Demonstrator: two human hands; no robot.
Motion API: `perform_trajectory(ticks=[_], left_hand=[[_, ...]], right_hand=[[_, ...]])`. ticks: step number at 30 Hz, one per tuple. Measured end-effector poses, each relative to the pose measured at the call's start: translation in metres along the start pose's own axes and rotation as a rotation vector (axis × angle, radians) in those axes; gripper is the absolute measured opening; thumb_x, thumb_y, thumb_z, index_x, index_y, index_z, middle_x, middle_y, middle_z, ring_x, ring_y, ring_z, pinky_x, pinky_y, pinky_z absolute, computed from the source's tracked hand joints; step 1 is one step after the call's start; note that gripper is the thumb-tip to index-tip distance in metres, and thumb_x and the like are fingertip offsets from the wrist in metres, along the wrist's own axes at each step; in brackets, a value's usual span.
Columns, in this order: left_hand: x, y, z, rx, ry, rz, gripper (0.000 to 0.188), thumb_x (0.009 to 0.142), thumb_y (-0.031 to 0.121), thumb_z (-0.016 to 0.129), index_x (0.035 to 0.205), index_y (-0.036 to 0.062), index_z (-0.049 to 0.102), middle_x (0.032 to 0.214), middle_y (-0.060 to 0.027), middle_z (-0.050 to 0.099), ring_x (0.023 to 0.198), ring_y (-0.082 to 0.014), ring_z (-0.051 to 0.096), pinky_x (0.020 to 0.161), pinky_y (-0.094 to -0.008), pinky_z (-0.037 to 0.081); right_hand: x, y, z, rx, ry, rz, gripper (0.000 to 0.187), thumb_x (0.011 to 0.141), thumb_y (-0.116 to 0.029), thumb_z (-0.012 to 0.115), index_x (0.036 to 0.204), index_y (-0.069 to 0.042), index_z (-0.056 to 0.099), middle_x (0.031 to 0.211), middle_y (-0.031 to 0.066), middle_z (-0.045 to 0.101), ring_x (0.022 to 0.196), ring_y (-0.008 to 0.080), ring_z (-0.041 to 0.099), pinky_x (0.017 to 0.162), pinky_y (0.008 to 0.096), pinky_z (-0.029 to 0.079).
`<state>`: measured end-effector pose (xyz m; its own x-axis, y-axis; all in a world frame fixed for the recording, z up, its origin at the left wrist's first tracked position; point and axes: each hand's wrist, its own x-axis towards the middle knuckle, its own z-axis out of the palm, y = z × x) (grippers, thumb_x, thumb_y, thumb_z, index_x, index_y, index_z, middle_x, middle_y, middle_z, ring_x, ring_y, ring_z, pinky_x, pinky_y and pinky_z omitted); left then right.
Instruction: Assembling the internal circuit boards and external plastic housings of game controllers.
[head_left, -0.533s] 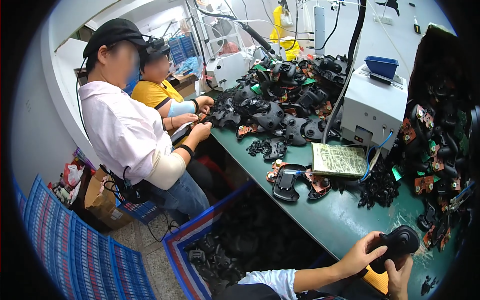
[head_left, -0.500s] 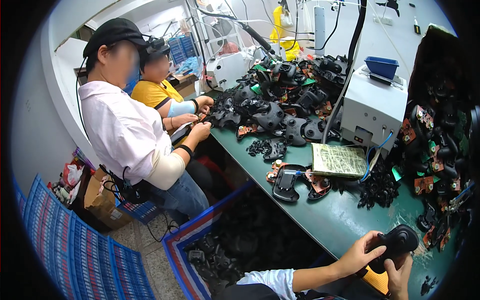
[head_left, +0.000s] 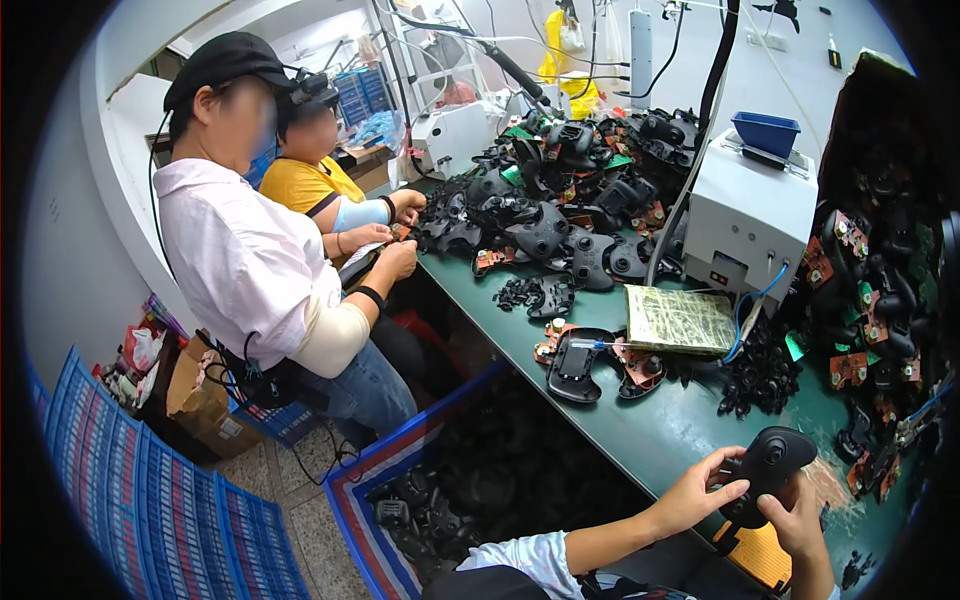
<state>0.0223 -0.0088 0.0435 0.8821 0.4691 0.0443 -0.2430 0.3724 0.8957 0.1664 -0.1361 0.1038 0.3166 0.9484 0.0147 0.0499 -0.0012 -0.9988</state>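
Observation:
A black game controller (head_left: 774, 462) is held up at the green bench's near edge, tilted on end between my two hands. My left hand (head_left: 697, 497) grips its left side, fingers behind and thumb across the front. Around its lower right side, my right hand (head_left: 799, 518) is closed with the thumb on the face. A yellow-orange ridged piece (head_left: 757, 553) sits beneath the hands. Farther along the bench, a black controller shell (head_left: 580, 366) lies beside orange circuit boards (head_left: 640, 362) and a thin screwdriver-like tool (head_left: 600, 345).
Controllers and boards heap up at the back (head_left: 590, 200) and right (head_left: 880, 300). A grey machine (head_left: 750, 215) stands by a wrapped pad (head_left: 680, 320) and small black parts (head_left: 757, 375). Left of the bench is a blue-rimmed bin (head_left: 350, 520) of shells. Two people (head_left: 250, 230) work at far left.
Both hands and the controller have shifted a little left and up. The controller has turned more upright, showing more of its face. A co-worker's hands have moved slightly.

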Motion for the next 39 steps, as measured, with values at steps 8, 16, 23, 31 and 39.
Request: perform_trajectory(ticks=[8, 16, 23, 31, 39], left_hand=[[0.000, -0.002, -0.003, 0.005, 0.024, -0.011, 0.055, 0.093, 0.013, 0.065, 0.139, -0.0006, 0.039, 0.130, -0.0090, 0.050, 0.111, -0.0134, 0.055, 0.094, -0.0281, 0.047], [-0.004, -0.006, -0.004, 0.005, 0.030, -0.019, 0.054, 0.092, 0.012, 0.065, 0.138, -0.0009, 0.040, 0.130, -0.0084, 0.050, 0.112, -0.0130, 0.055, 0.095, -0.0278, 0.047], [-0.006, -0.009, -0.002, 0.012, 0.025, -0.023, 0.054, 0.092, 0.012, 0.065, 0.138, -0.0012, 0.040, 0.128, -0.0080, 0.052, 0.112, -0.0132, 0.055, 0.096, -0.0279, 0.046], [-0.009, -0.013, 0.001, 0.035, 0.041, -0.020, 0.053, 0.092, 0.013, 0.065, 0.137, -0.0018, 0.041, 0.128, -0.0085, 0.052, 0.112, -0.0129, 0.055, 0.096, -0.0277, 0.046], [-0.010, -0.014, 0.007, 0.039, 0.033, -0.037, 0.053, 0.092, 0.013, 0.065, 0.138, -0.0018, 0.040, 0.127, -0.0083, 0.052, 0.111, -0.0122, 0.056, 0.095, -0.0274, 0.046]], right_hand=[[0.002, 0.008, -0.003, 0.041, -0.027, 0.035, 0.063, 0.081, -0.021, 0.073, 0.129, 0.007, 0.043, 0.123, 0.0141, 0.057, 0.113, 0.0232, 0.057, 0.098, 0.0369, 0.045], [0.000, 0.013, -0.003, 0.044, -0.047, 0.043, 0.060, 0.082, -0.019, 0.071, 0.129, 0.006, 0.044, 0.122, 0.0139, 0.058, 0.113, 0.0228, 0.057, 0.099, 0.0372, 0.045], [-0.008, 0.027, -0.011, 0.018, -0.029, 0.040, 0.061, 0.081, -0.018, 0.072, 0.130, 0.007, 0.043, 0.122, 0.0135, 0.058, 0.113, 0.0228, 0.057, 0.099, 0.0373, 0.044], [-0.011, 0.030, -0.012, 0.034, -0.017, 0.034, 0.064, 0.080, -0.019, 0.073, 0.129, 0.007, 0.043, 0.123, 0.0138, 0.056, 0.113, 0.0225, 0.057, 0.099, 0.0372, 0.044], [-0.016, 0.030, -0.013, 0.044, -0.005, 0.020, 0.061, 0.080, -0.017, 0.072, 0.128, 0.007, 0.044, 0.121, 0.0132, 0.057, 0.112, 0.0216, 0.057, 0.098, 0.0360, 0.045]])
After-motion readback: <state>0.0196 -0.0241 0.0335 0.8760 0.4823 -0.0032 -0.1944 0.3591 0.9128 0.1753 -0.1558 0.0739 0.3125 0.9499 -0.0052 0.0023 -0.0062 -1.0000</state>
